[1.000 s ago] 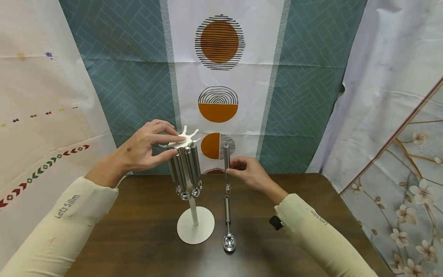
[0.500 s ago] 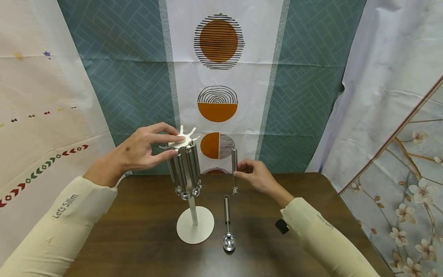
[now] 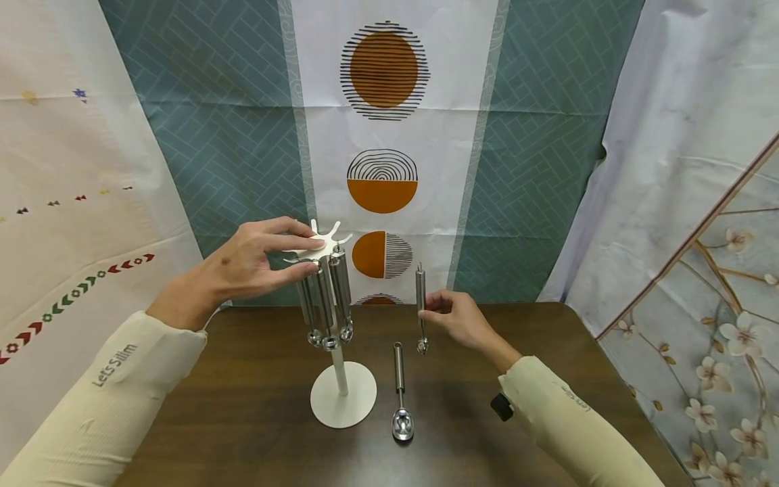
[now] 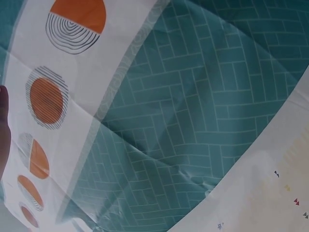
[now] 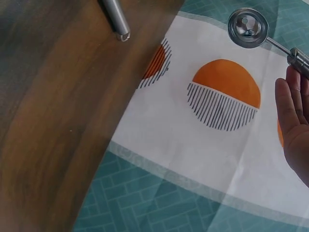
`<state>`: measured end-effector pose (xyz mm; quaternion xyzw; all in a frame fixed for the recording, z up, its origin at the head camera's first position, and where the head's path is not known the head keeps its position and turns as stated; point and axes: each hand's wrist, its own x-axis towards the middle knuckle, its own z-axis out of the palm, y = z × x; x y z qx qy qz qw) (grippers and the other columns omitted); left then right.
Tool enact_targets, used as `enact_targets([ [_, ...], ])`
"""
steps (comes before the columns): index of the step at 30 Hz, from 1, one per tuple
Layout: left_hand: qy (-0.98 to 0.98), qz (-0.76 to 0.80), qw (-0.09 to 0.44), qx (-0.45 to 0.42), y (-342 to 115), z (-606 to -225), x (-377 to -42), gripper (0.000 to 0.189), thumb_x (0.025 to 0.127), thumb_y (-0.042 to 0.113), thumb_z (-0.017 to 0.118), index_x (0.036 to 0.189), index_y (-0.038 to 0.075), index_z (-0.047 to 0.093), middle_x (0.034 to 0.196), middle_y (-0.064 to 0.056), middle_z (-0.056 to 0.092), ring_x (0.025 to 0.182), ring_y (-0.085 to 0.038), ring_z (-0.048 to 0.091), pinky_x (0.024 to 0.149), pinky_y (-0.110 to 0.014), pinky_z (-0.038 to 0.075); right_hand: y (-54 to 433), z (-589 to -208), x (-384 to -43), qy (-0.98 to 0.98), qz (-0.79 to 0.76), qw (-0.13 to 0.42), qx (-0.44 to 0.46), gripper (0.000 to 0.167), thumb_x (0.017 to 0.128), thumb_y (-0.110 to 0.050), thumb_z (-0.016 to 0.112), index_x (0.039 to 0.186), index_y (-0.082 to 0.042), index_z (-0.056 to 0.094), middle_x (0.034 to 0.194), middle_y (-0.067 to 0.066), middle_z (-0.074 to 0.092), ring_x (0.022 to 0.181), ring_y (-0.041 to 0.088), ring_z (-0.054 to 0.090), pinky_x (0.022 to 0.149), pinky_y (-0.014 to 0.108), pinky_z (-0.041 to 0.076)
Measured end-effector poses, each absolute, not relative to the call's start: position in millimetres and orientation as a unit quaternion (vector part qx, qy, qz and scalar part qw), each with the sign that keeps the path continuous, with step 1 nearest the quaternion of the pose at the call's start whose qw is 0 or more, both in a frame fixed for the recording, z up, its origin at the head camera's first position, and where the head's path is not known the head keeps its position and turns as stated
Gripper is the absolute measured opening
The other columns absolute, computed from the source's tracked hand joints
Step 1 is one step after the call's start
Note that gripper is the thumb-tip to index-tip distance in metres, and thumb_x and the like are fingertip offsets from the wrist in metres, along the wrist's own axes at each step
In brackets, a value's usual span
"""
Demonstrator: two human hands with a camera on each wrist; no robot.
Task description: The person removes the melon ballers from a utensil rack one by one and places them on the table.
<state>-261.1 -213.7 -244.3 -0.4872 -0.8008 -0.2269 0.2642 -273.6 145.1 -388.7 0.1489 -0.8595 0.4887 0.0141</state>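
A white rotating utensil stand (image 3: 339,365) stands left of centre in the head view, several metal utensils (image 3: 328,297) hanging from its hooks. My left hand (image 3: 268,253) holds its spoked top, fingers above and thumb at the edge. In the left wrist view only a sliver of that hand (image 4: 4,130) shows. Right of the stand, my right hand (image 3: 453,312) pinches a metal scoop (image 3: 420,291) by its handle, upright, bowl down. The right wrist view shows the scoop's round bowl (image 5: 248,28). An ice-cream scoop (image 3: 402,423) lies on the table between stand and right hand.
The dark wooden table (image 3: 255,406) meets a patterned cloth backdrop (image 3: 535,169) at its far edge. White flowered cloth (image 3: 700,325) hangs at the right, and a pale cloth (image 3: 91,223) at the left. The stand's round base (image 3: 359,406) sits near the ice-cream scoop.
My right hand has moved right and slightly down with the scoop, away from the stand. The stand's top and hanging utensils have turned a little under my left hand.
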Motion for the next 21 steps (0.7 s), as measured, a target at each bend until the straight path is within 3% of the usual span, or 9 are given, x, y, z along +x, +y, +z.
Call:
enact_targets([
  [7, -0.792, -0.237, 0.275, -0.491, -211.7, -245.0, -262.2, 0.042, 0.094, 0.044, 0.068, 0.111, 0.006, 0.077, 0.105, -0.004, 0.070, 0.087, -0.018, 0.067, 0.074, -0.018, 0.046, 147.3, -403.9, -273.3, -0.862, 0.489, 0.011, 0.134, 0.021, 0.089, -0.018, 0.077, 0.102, -0.004, 0.070, 0.091, 0.003, 0.069, 0.084, 0.016, 0.065, 0.075, 0.031, 0.051],
  [14, -0.789, -0.246, 0.285, -0.486, -210.3, -246.5, -261.6, 0.056, 0.095, 0.056, 0.058, 0.110, 0.006, 0.077, 0.101, -0.003, 0.070, 0.081, -0.016, 0.064, 0.063, -0.017, 0.040, 147.0, -417.0, -270.8, -0.863, 0.487, 0.014, 0.129, 0.022, 0.088, -0.018, 0.078, 0.101, -0.002, 0.070, 0.090, 0.002, 0.069, 0.081, 0.015, 0.064, 0.073, 0.030, 0.051],
  [21, -0.778, -0.259, 0.290, -0.493, -207.7, -249.5, -263.7, 0.059, 0.094, 0.058, 0.057, 0.109, 0.004, 0.078, 0.104, -0.006, 0.070, 0.087, -0.020, 0.066, 0.078, -0.014, 0.045, 148.5, -427.0, -270.6, -0.858, 0.501, 0.009, 0.111, 0.019, 0.087, -0.015, 0.078, 0.098, -0.003, 0.069, 0.088, 0.003, 0.070, 0.079, 0.015, 0.065, 0.070, 0.029, 0.052],
])
